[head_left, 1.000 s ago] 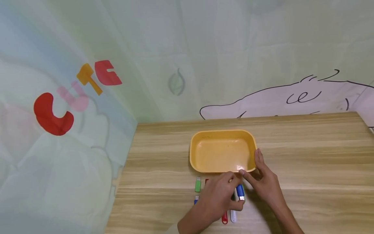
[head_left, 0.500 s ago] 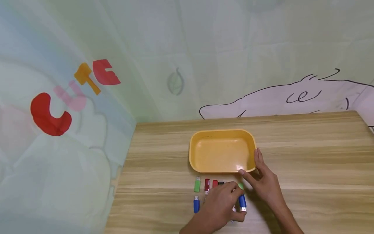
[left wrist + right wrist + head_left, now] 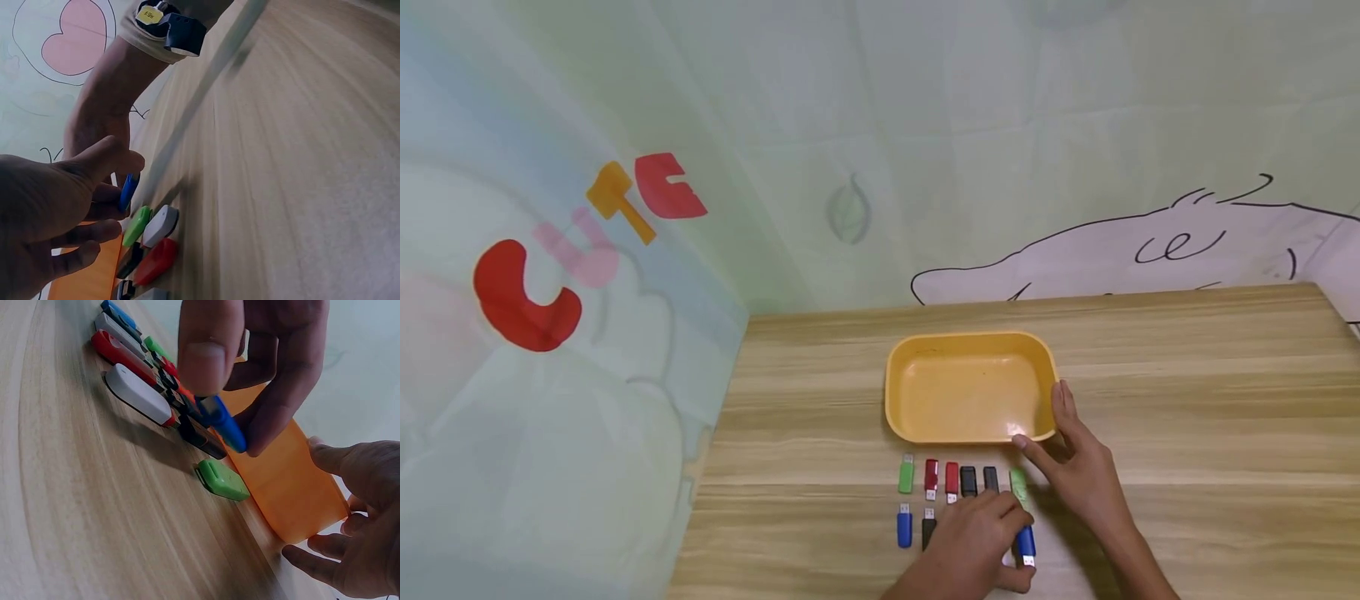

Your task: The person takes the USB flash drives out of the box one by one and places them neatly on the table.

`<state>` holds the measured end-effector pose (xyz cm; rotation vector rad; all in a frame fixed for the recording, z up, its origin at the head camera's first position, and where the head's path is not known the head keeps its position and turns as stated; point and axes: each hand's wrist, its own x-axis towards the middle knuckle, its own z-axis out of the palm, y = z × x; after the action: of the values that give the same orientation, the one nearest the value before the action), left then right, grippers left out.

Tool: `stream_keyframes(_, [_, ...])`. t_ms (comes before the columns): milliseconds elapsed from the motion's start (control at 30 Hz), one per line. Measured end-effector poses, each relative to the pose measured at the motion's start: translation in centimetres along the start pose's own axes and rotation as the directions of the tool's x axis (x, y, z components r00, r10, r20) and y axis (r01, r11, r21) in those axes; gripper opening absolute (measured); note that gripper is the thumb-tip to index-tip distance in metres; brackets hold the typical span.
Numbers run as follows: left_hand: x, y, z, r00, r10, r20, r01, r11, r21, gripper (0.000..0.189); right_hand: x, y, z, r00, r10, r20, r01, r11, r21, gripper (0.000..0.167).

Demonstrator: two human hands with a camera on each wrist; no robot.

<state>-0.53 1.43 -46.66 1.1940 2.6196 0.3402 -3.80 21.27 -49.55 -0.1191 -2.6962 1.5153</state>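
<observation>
My left hand [image 3: 970, 546] pinches a blue USB stick [image 3: 1026, 540] between thumb and fingers; in the right wrist view the blue stick [image 3: 228, 428] is tilted above the table. My right hand [image 3: 1081, 471] holds the near right corner of a yellow tray [image 3: 895, 408], thumb at the front rim and fingers along the right side. A row of USB sticks lies in front of the tray: green [image 3: 906, 477], dark red [image 3: 931, 473], red [image 3: 952, 477], two dark ones and a light green one [image 3: 1018, 483]. My left hand hides part of a second row.
At the left of the nearer row lie a blue USB stick [image 3: 904, 529] and a black one [image 3: 928, 527]. White [image 3: 136, 394] and red [image 3: 122, 355] sticks show in the right wrist view. A printed curtain [image 3: 820, 125] hangs behind the wooden table [image 3: 1210, 400].
My left hand has moved toward the near edge with the blue USB stick, uncovering more sticks of the far row. My right hand stays at the tray corner.
</observation>
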Motion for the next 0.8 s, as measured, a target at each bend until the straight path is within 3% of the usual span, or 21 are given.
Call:
stream_keyframes(633, [0.4, 0.6, 1.0, 0.987, 0.000, 0.160, 0.000, 1.000, 0.005, 0.045, -0.1, -0.1, -0.1, 1.000, 0.004, 0.003, -0.004, 1.000, 0.006, 0.098])
stream_keyframes(800, [0.3, 0.6, 1.2, 0.986, 0.003, 0.166, -0.004, 1.000, 0.006, 0.044, -0.1, -0.1, -0.1, 1.000, -0.005, -0.004, 0.005, 1.000, 0.006, 0.097])
